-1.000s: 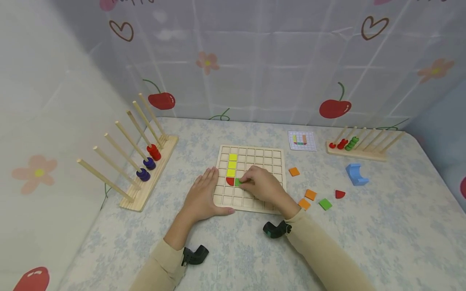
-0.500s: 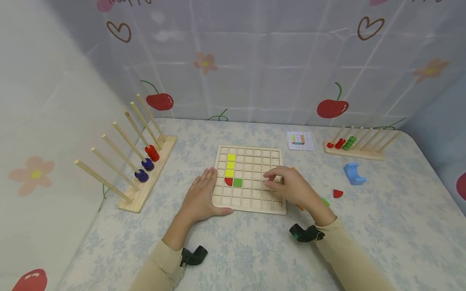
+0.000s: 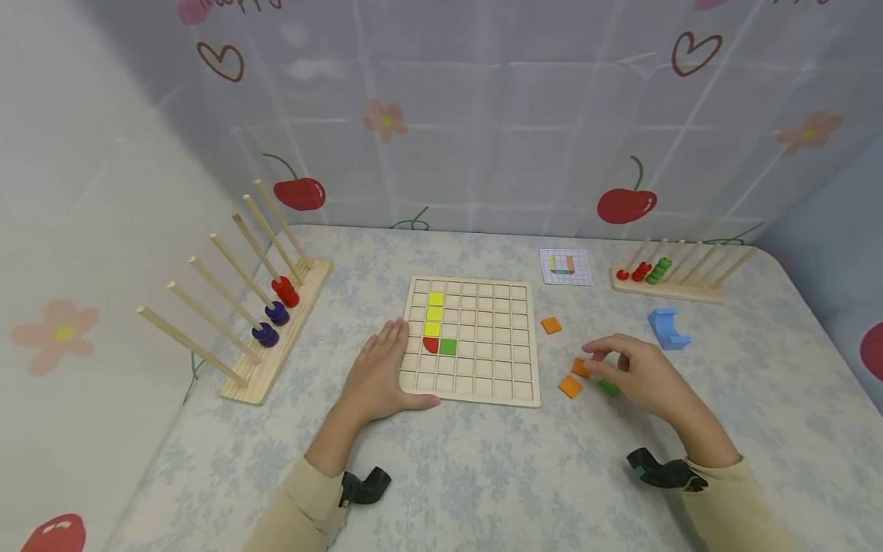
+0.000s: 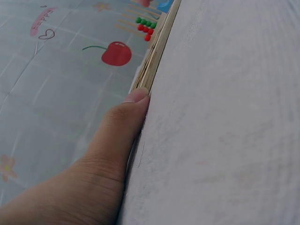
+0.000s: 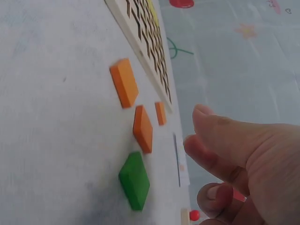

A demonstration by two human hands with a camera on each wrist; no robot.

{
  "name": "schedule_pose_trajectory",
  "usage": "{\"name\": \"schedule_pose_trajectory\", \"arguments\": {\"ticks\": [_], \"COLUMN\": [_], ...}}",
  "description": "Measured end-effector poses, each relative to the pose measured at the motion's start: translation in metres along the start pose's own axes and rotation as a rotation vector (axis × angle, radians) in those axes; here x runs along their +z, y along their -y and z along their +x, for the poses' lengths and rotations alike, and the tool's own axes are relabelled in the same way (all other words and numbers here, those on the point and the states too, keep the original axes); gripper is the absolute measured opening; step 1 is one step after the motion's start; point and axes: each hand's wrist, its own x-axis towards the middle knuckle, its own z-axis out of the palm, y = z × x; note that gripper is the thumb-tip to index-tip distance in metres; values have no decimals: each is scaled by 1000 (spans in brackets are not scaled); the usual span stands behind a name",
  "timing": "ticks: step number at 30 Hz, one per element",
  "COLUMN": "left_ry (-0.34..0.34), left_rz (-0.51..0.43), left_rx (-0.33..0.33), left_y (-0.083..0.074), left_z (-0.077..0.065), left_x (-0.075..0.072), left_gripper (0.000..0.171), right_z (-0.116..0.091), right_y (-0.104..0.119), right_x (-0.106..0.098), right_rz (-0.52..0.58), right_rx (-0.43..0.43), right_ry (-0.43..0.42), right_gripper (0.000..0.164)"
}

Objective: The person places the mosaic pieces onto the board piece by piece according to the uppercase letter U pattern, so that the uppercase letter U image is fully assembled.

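Left hand: the left hand lies flattened, fingers straight along the left edge of the grid board, thumb at its near edge; it grasps nothing.
Right hand: the right hand hangs over the loose tiles, fingers bent, thumb and forefinger parted, nothing pinched (the right wrist view shows a gap between fingers and tiles).
Under the right hand: a loose green tile, partly covered in the head view; just beside it, a middle orange tile.
Other orange: a near orange tile close to the middle one, and a far orange tile apart, near the board's right edge.
Grid board: the pale wooden grid board lies flat between the hands.
On the grid: three yellow squares in one column, a red rounded piece right below, and a green square to its right.
Pattern card: beyond the board's far right corner, the card bears a small coloured U.
Blue block: a scooped blue block behind the right hand.
Peg racks: left rack with blue and red beads; right rack with red and green.
Backdrop: a pale sheet printed with cherries, flowers and hearts.
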Motion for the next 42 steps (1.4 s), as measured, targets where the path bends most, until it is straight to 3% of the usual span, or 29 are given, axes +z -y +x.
{"name": "schedule_pose_trajectory", "arguments": {"ticks": [11,42], "left_ry": [1,0], "left_rz": [1,-7], "left_rx": [-3,-6], "left_y": [-2,-1], "left_z": [-1,-1], "left_x": [-1,-1], "left_gripper": [140,140], "right_z": [-21,-21], "right_y": [-26,-23], "right_x": [-10,-1], "right_rz": [-36,-116], "right_rx": [54,42], "right_ry": [8,52], "right_gripper": [27,31]}}
